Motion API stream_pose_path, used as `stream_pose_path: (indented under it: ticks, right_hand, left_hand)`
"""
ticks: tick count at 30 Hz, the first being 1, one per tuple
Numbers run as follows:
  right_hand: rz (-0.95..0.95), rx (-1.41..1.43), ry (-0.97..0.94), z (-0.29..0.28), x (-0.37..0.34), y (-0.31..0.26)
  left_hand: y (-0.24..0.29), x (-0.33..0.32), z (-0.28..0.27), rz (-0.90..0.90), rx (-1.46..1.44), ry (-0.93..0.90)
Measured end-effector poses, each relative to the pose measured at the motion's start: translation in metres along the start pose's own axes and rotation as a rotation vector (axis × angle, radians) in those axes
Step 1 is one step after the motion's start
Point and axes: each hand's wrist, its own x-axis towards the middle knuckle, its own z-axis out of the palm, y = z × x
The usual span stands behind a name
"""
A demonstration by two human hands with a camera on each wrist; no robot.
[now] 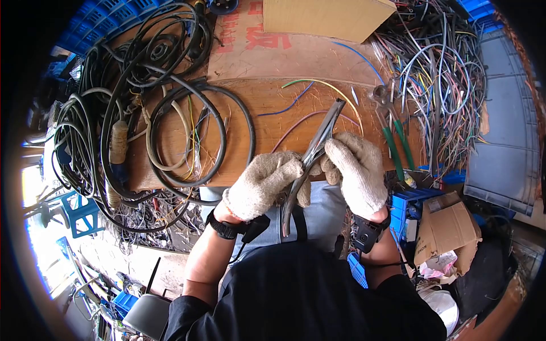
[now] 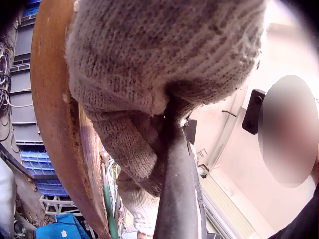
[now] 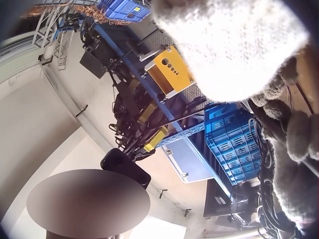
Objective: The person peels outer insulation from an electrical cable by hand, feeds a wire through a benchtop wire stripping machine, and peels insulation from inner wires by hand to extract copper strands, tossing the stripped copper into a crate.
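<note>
at a cluttered wooden table (image 1: 264, 136), a gloved left hand (image 1: 263, 184) grips a split dark cable (image 1: 317, 146) low down while the right hand (image 1: 359, 170) pinches its edge farther up, the piece slanting between them from above the lap (image 1: 327, 210) over the table's near edge. the paired hold seems meant to steady it and keep the slit spread; gloved fingers hide part. loose coloured wires (image 1: 342, 94) lie just beyond, green-handled pincers (image 1: 392, 149) rest near the right hand, and coils of black cable (image 1: 226, 136) crowd the left.
</note>
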Motion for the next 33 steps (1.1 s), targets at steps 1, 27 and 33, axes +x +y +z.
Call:
stream_pose_path:
  ticks: [1,27,33]
  right_hand:
    - [0.004,0.002,0.001,0.0,0.0,-0.001]
    - [-0.126,-0.386,0.112,0.006,0.004,0.003]
    - [-0.158,-0.305,0.288,0.002,-0.008,0.019]
  left_hand:
    - [0.0,0.0,0.0,0.0,0.0,0.0]
    - [-0.005,0.008,0.015,-0.063,-0.015,0.078]
    - [-0.015,0.013,0.02,-0.014,-0.331,0.232]
